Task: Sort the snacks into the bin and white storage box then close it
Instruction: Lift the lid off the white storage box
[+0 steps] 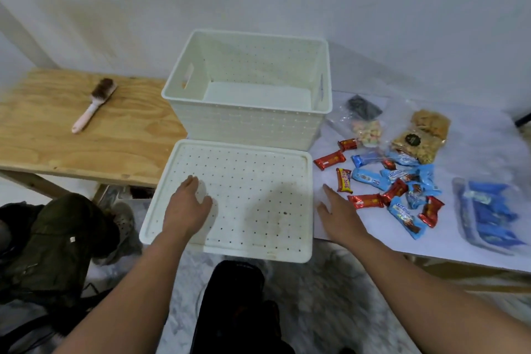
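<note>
Both grips released: left hand (188, 207) steadies the lid (244, 181), right hand (337, 215) reaches toward the snacks (396, 187), box (247, 89) empty.

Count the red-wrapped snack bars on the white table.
6, possibly more hidden. Red-wrapped snack bars: beside the box, below it, among blue packs, mid-pile, left of that, lowest right.

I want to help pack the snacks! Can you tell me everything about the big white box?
The white storage box looks like plastic, with rows of small holes in its walls and a slot handle at each end. It stands upright, open and empty, against the wall. Its lid lies flat just in front, with the left hand resting on it.
</note>
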